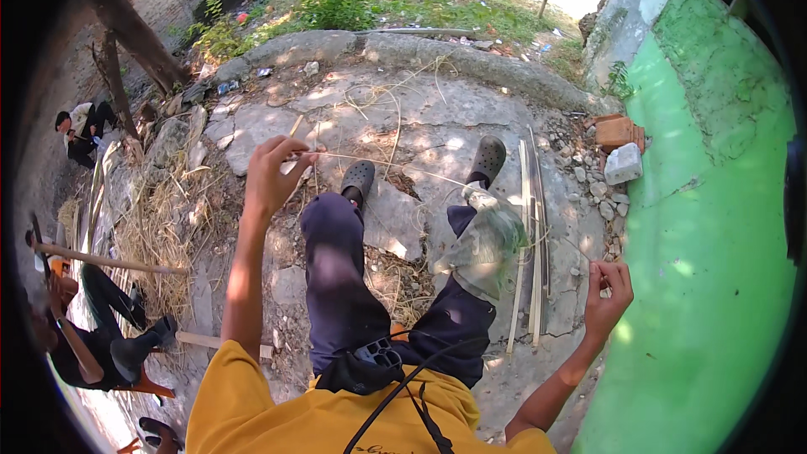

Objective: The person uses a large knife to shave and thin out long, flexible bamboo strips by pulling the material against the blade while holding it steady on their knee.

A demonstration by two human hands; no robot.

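Note:
My left hand [271, 175] is raised at the left, thumb and fingers pinched on one end of a thin pale bamboo strip [391, 163]. That strip runs across in front of my knees toward my right hand [607, 296], whose fingertips are closed on its other end. Over my right knee lies a greyish, partly see-through cover [483, 250], and the strip passes close above it; whether they touch I cannot tell. Several longer bamboo slats [528, 244] lie on the ground between my right leg and my right hand.
Curled thin strips [378, 105] lie beyond my feet. A green wall [714, 286] rises at the right, near a brick [619, 132] and a pale block [623, 164]. Dry fibre [164, 240] is heaped at the left, near a seated person [92, 345] with a wooden-handled tool [118, 261].

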